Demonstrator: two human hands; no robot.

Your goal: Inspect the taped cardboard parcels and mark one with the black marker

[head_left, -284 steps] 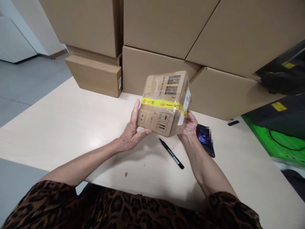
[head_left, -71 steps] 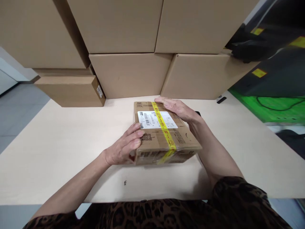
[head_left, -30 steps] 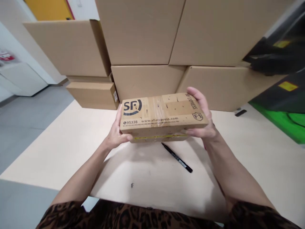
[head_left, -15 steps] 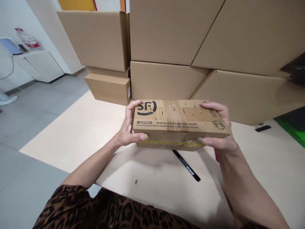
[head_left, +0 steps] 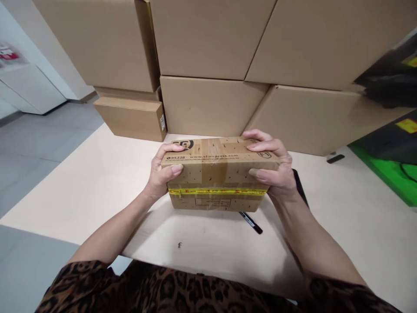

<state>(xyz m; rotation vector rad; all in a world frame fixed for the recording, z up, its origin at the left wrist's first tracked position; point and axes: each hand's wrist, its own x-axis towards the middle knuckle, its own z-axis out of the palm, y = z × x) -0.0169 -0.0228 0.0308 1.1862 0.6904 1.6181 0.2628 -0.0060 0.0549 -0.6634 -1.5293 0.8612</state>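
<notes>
Between my two hands is a brown cardboard box (head_left: 215,171) with black SF Express print on top. Clear tape runs over its middle, and a yellow strip with red marks crosses its front side. My left hand (head_left: 163,171) grips the left end, thumb on the front edge and fingers on top. At the right end my right hand (head_left: 272,163) holds it the same way, fingers spread over the top corner. A black pen (head_left: 251,223) lies on the table, its far end hidden by the box. Whether the box touches the table I cannot tell.
Large cardboard boxes (head_left: 208,106) are stacked along the back of the pale table (head_left: 81,182). A smaller flat carton (head_left: 132,119) stands at back left. On the right are a small black object (head_left: 335,159), a dark object (head_left: 300,189) beside my wrist and a green surface (head_left: 384,171).
The box has tipped so that more of its front side and the yellow strip show. My fingers have shifted further onto its top. The view has turned to the right.
</notes>
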